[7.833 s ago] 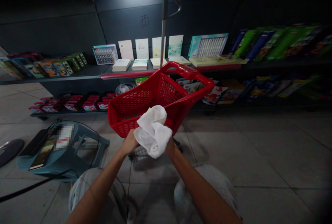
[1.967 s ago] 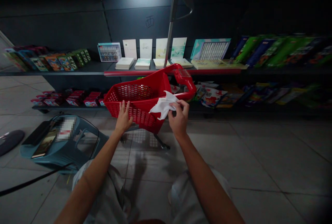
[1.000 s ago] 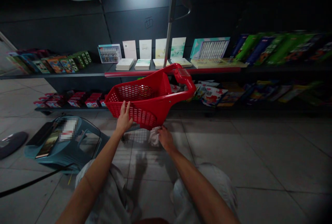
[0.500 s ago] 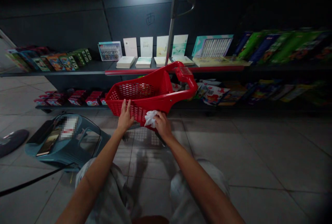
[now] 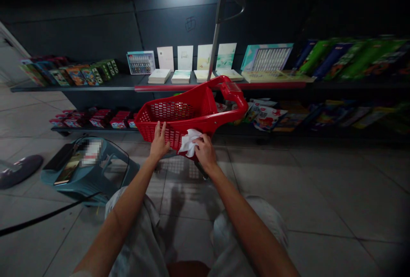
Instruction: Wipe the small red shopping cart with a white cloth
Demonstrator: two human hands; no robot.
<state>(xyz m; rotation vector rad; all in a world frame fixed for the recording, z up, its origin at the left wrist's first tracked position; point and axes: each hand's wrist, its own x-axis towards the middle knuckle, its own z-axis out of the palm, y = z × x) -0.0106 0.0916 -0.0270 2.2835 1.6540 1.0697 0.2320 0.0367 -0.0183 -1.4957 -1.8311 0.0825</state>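
White cloth [image 5: 188,141] partly hides the red cart [image 5: 201,119].

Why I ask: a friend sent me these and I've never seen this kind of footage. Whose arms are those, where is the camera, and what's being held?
There is no machine here, just a person's bare hands. All the views come from one camera worn on that person's head, looking forward and down, so the arms reach in from below.

The right hand grips a white cloth, which appears to be against the near side of a red shopping cart. The left hand holds nothing; its fingers rest on the cart's near side.

Behind, a dark shelf carries books and colourful packages. At left stands a teal stool with a few items on top.
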